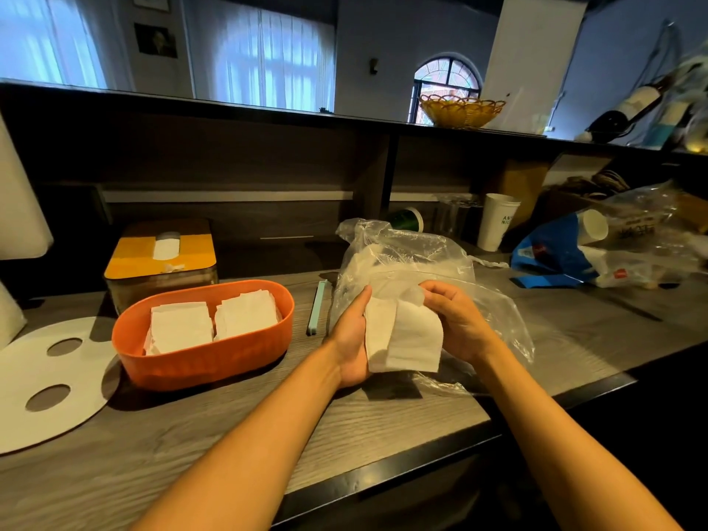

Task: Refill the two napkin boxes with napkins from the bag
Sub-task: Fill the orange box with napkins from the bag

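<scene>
head view: a person stands at a wooden counter (383, 415), both hands out in front of a clear plastic bag (406, 258).
napkins: a white stack (402, 339) is held between the two hands, just in front of the bag's open mouth.
left hand (354, 339): palm against the stack's left side, fingers fairly straight, cradling it.
right hand (456, 320): fingers curled over the top right of the stack, gripping it.
orange box (199, 362): open tub to the left, already holding two piles side by side.
yellow box (161, 258): lidded, behind the orange one, a napkin showing in its slot.
handling: the stack looks light, soft and floppy; loose sheets will likely fan or slip, so a hold across both flat faces near the middle seems safest. the bag is thin and slippery and may cling.
nearby: a pale green bag clip (318, 306) lies between tub and bag; a round white board with holes (49, 381) sits far left; paper cups (498, 220) and a blue wrapper (555, 254) crowd the right.
in the way: little blocks the path to the tub; the yellow box's lid looks shut and would need opening.
</scene>
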The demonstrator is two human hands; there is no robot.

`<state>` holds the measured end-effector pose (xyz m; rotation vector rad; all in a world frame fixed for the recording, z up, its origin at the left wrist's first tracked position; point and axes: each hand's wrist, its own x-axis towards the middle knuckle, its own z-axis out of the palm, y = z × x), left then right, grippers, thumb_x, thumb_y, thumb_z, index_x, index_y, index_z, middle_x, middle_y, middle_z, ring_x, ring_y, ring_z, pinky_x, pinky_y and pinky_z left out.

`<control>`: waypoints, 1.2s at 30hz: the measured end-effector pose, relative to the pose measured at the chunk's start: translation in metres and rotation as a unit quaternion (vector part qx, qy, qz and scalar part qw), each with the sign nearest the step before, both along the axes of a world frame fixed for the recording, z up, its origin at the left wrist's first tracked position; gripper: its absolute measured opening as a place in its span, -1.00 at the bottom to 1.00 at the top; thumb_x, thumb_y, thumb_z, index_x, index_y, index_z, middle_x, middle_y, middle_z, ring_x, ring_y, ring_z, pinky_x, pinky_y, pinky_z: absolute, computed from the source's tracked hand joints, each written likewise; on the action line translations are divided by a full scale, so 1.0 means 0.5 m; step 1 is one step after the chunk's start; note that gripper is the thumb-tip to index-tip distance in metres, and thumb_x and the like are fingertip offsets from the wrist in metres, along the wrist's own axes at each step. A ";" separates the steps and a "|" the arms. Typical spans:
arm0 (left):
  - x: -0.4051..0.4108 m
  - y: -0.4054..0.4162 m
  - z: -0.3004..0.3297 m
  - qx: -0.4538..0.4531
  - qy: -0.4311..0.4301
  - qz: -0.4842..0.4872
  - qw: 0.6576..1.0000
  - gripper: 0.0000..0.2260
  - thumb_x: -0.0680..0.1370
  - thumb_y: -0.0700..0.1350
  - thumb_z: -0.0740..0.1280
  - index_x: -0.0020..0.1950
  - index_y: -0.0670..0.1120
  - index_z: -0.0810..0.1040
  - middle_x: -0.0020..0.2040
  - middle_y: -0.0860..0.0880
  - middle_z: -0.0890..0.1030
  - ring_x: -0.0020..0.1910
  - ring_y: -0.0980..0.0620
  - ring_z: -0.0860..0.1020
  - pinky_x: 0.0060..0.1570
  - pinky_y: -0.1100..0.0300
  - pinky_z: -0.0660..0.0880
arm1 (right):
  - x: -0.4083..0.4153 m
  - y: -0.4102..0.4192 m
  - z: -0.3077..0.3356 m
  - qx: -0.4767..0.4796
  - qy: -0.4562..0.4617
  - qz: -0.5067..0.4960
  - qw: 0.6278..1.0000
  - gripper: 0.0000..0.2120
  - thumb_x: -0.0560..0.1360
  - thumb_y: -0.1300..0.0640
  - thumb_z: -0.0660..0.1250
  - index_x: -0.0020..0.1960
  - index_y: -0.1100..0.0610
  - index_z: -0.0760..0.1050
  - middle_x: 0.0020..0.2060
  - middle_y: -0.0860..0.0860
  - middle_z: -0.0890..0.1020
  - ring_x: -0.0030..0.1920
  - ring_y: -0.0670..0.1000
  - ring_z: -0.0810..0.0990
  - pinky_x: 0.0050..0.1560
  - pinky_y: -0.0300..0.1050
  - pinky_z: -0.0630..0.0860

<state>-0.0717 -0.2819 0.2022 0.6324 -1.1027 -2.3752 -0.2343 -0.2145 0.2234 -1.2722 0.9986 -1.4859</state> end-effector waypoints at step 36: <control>0.164 0.082 0.065 -0.311 -0.142 0.200 0.918 -0.75 0.57 -0.23 0.36 0.24 -0.08 0.56 0.01 -0.04 0.68 -0.05 0.03 0.67 -0.09 0.13 0.64 | 0.184 0.083 -0.005 -0.012 -0.021 -0.220 0.975 -0.71 0.52 0.34 0.33 0.21 0.11 0.53 0.02 0.07 0.69 0.02 0.06 0.69 -0.08 -0.08 0.65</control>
